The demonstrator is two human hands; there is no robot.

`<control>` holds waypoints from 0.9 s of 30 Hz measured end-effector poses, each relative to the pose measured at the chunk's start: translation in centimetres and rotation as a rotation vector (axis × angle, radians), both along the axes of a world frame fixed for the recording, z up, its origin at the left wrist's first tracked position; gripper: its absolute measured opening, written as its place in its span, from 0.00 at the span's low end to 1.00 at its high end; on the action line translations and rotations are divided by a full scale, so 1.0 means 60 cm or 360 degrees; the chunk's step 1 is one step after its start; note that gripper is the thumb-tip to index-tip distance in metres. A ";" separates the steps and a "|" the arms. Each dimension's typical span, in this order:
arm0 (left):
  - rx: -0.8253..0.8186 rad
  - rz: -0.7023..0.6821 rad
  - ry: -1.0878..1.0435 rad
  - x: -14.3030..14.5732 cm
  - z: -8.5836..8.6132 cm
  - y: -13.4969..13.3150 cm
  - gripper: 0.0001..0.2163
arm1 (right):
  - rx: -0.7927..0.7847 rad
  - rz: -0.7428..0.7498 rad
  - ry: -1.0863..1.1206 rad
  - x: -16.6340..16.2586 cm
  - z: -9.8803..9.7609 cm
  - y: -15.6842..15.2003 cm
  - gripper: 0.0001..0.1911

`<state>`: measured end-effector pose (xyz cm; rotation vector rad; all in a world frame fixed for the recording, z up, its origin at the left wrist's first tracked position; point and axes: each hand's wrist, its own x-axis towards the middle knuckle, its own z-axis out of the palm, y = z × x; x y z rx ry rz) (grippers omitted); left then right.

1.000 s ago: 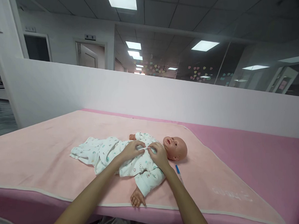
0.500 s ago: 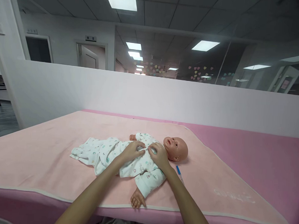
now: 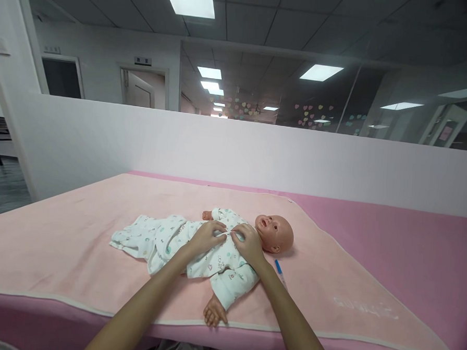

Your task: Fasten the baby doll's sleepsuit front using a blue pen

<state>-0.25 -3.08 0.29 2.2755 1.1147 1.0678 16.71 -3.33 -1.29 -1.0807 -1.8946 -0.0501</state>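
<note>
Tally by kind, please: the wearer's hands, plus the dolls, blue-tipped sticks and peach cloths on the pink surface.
Hands: 2 (left hand, right hand)
Doll: 1
Blue-tipped stick, partly hidden: 1
Peach cloth: 1
Total: 5

Open passage lies left of the doll, over the blanket; a partition (solid white) blocks behind.
</note>
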 end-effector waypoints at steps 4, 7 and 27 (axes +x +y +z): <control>0.0068 0.0024 0.0071 0.001 0.004 -0.006 0.10 | -0.0026 -0.0015 -0.0002 0.000 0.000 0.000 0.05; 0.0160 0.0064 0.0146 0.005 0.008 -0.012 0.11 | -0.0043 -0.0002 0.0014 0.001 -0.001 0.000 0.05; 0.0374 0.0076 0.0273 0.012 -0.003 -0.006 0.10 | -0.0021 0.0009 0.0003 0.001 0.001 -0.004 0.06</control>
